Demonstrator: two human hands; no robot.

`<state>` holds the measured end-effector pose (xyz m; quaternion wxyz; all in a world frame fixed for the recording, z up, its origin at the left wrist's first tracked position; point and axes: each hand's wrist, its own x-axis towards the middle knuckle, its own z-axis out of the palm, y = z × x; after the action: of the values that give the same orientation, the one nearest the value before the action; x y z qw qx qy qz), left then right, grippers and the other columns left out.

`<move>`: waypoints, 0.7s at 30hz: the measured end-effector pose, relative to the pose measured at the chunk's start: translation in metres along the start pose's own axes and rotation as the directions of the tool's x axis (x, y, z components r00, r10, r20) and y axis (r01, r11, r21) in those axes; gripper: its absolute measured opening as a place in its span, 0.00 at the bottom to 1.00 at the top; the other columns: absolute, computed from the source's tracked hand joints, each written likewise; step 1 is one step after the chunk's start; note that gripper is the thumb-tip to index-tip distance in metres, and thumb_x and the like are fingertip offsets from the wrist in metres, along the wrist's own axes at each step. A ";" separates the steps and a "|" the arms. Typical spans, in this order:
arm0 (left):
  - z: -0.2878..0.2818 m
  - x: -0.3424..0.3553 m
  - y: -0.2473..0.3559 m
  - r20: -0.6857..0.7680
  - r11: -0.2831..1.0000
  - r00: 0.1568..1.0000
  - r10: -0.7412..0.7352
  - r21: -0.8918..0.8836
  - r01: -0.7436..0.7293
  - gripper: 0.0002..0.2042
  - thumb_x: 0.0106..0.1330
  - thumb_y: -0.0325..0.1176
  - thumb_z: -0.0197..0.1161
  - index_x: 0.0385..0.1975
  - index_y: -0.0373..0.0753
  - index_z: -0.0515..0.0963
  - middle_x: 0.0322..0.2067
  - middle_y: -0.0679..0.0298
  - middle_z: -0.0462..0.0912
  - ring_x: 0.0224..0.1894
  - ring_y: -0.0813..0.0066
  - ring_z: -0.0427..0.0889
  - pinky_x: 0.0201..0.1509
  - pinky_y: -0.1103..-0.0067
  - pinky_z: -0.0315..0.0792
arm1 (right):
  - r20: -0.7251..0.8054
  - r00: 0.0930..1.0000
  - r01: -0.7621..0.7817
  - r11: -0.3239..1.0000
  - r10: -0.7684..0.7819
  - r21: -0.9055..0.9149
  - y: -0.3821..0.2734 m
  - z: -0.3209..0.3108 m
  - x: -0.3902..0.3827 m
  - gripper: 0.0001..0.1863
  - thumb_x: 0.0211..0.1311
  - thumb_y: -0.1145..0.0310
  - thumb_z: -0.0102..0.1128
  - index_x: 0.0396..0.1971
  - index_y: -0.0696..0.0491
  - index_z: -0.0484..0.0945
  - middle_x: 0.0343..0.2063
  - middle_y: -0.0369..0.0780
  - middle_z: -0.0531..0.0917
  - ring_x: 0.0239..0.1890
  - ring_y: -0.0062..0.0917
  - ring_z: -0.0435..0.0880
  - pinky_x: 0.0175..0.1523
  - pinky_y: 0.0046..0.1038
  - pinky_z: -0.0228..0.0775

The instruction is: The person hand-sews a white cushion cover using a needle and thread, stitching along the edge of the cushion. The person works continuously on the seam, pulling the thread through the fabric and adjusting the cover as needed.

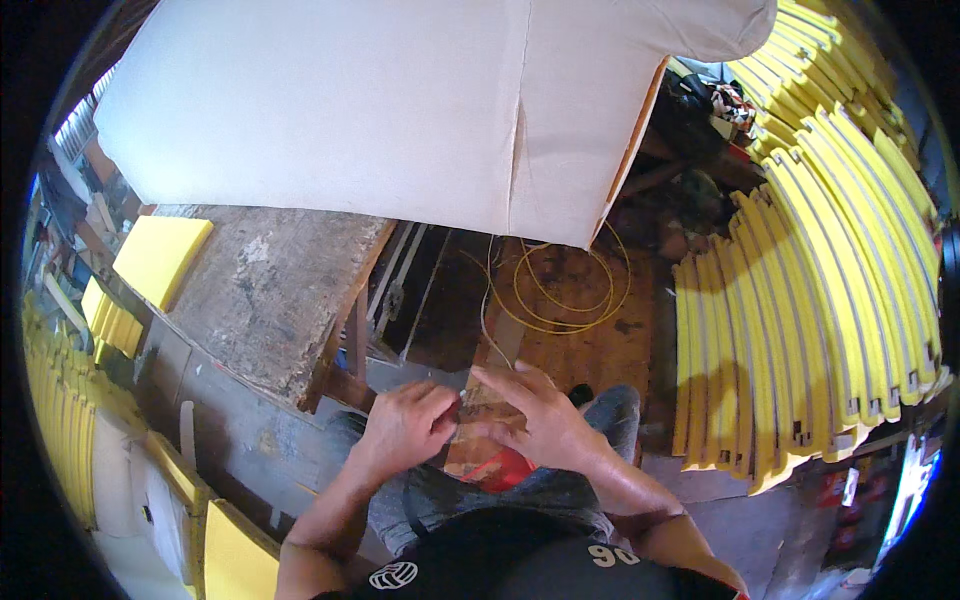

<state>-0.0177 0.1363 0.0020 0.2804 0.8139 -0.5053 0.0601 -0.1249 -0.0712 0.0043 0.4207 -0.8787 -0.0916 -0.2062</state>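
Observation:
My left hand is closed, its fingers curled in toward the right hand. Whatever it pinches is too small or hidden to make out. Close by, my right hand has its index finger stretched out and its thumb apart from it. A thin yellow cord lies in loose loops on the brown wooden board beyond my hands. One strand comes down to the fingers of my right hand, where it is lost from sight. Above the loops, a large piece covered in off-white fabric hangs over, with a seam down it and an orange-brown edge.
A worn wooden bench stands at left, with a yellow foam block on its far end. Long yellow foam strips are stacked at right. More yellow foam pieces fill the far left. Something red lies under my hands.

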 end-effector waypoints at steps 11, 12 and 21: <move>0.028 0.095 0.022 -0.051 0.813 0.993 -0.105 -0.580 0.056 0.05 0.63 0.26 0.67 0.35 0.33 0.81 0.29 0.54 0.84 0.30 0.62 0.86 0.33 0.72 0.76 | -0.311 0.895 -0.141 0.863 0.321 0.485 0.031 -0.030 -0.005 0.09 0.70 0.78 0.62 0.47 0.62 0.84 0.40 0.42 0.88 0.42 0.23 0.87 0.49 0.24 0.81; 0.029 0.103 0.021 -0.039 0.784 0.991 -0.126 -0.616 0.075 0.06 0.64 0.28 0.67 0.36 0.33 0.82 0.29 0.53 0.85 0.30 0.64 0.87 0.32 0.74 0.76 | -0.363 0.889 -0.107 0.897 0.279 0.428 0.035 -0.033 0.000 0.09 0.71 0.78 0.62 0.48 0.62 0.83 0.40 0.42 0.88 0.41 0.23 0.87 0.49 0.24 0.81; 0.023 0.243 -0.036 -0.664 0.946 0.733 -0.144 -0.311 -0.096 0.11 0.69 0.35 0.68 0.43 0.34 0.80 0.40 0.56 0.86 0.40 0.62 0.86 0.40 0.71 0.79 | -0.660 0.750 0.021 0.996 0.043 0.090 0.037 -0.097 0.086 0.06 0.73 0.76 0.60 0.45 0.61 0.82 0.39 0.41 0.87 0.40 0.20 0.86 0.48 0.22 0.77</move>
<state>0.1263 -0.0556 0.0614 0.5760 0.6844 -0.3598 0.2653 -0.0629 -0.1707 0.0704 0.4668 -0.7294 0.0587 -0.4965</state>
